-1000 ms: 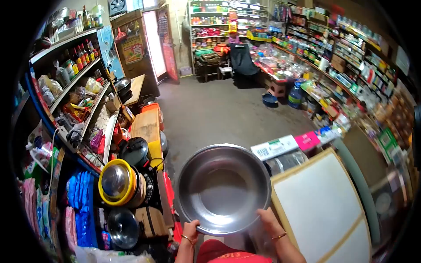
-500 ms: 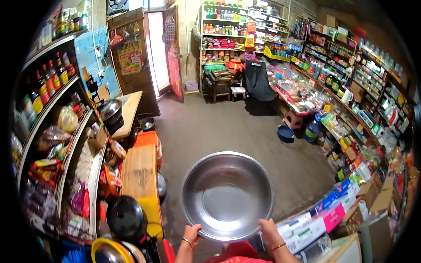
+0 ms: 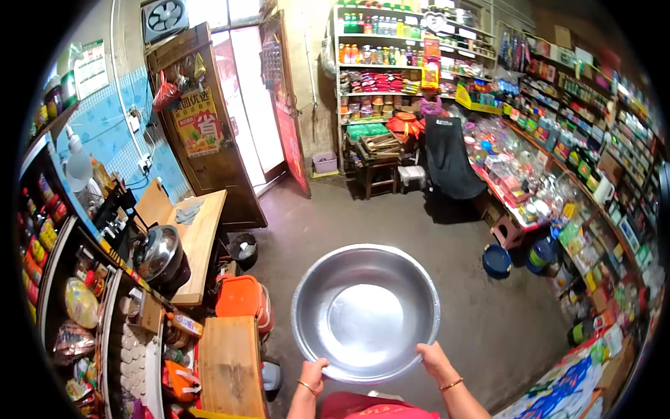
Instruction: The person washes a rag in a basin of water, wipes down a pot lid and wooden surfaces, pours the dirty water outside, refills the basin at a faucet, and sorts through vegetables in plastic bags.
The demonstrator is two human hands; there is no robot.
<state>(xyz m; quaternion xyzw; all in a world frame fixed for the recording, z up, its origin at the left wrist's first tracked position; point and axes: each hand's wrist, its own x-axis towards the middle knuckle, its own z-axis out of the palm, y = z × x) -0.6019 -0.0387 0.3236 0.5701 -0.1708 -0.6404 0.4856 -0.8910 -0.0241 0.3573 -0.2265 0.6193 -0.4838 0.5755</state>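
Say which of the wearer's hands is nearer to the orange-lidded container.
Left: the left hand, holding the metal basin, is right of the orange-lidded container; the right hand, on the basin's other side, is farther right.

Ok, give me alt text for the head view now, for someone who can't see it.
A person's left hand and right hand hold a wide metal basin by its near rim above a grey floor. Beyond are an open wooden door, stocked shelves and a dark chair.
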